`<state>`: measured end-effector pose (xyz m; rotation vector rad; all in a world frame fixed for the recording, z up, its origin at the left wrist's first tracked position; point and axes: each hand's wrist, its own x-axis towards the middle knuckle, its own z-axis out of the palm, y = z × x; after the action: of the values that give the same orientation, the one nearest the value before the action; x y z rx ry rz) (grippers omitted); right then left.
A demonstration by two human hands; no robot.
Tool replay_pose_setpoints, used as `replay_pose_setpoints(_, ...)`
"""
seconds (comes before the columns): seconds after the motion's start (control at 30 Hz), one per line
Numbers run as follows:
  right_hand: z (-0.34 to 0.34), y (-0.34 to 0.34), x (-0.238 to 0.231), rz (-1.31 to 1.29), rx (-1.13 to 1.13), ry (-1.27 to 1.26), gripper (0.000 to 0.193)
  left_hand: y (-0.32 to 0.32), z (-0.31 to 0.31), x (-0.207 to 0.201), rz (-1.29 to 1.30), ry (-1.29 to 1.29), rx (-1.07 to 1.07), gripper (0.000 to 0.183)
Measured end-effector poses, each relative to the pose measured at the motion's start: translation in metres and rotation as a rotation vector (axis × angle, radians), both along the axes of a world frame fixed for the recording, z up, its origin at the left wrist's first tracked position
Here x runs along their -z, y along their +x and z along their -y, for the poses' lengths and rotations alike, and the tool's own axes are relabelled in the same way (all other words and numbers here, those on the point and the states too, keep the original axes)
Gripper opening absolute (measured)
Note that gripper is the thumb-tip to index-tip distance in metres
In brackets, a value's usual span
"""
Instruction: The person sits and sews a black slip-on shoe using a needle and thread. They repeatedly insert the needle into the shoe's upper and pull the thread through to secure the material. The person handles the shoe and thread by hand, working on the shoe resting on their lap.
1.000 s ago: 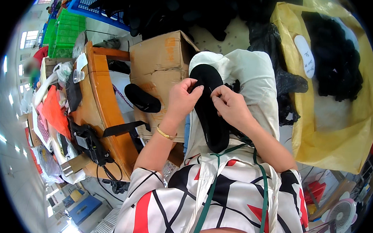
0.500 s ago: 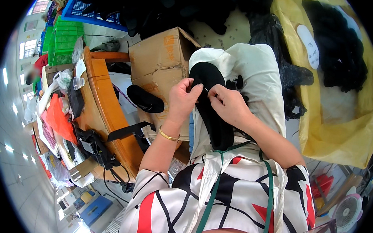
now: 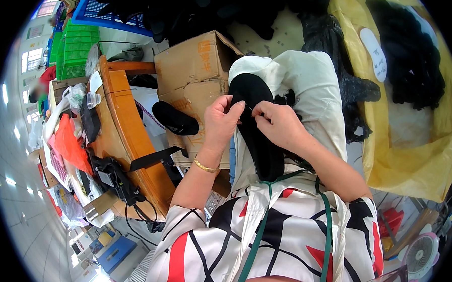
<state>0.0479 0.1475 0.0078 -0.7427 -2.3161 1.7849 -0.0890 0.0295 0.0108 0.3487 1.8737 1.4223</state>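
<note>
Lengthwise on my lap, over a white apron (image 3: 314,79), lies a long black fabric shoe (image 3: 252,87), its rounded end pointing away from me. My left hand (image 3: 221,118) pinches the shoe's left edge between thumb and fingers. Close beside it, my right hand (image 3: 277,123) is closed in a pinch over the middle of the shoe. A thin pale glint, like a needle, shows at its fingertips, too small to make out surely. A second black shoe (image 3: 175,118) rests to the left, by a cardboard box.
The worn cardboard box (image 3: 191,64) stands ahead-left, beside a wooden table frame (image 3: 130,132) with a black device (image 3: 114,179). A blue crate (image 3: 113,10) and black items lie at the far side. To the right, a yellow-lined container (image 3: 401,164) holds black pieces and a white sole-shaped card (image 3: 373,54).
Almost nothing differs. My right hand has shifted very slightly over the shoe, while my left hand keeps its pinch; the whole view has drifted a little.
</note>
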Motion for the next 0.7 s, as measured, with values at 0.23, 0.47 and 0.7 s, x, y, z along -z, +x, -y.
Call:
replay_pose_setpoints(0.23, 0.009, -0.002, 0.008, -0.022, 0.03, 0.103, 0.01, -0.002, 0.001, -0.003, 0.016, -0.01, 0.024, 0.013)
replay_pose_setpoints(0.47, 0.023, -0.001, 0.016, -0.075, 0.046, 0.298, 0.009, -0.01, 0.0, -0.011, 0.229, -0.04, 0.015, 0.013)
replay_pose_setpoints(0.7, 0.012, -0.001, 0.013, -0.043, -0.03, 0.345, 0.009, -0.011, 0.0, -0.013, 0.238, -0.048, 0.047, 0.01)
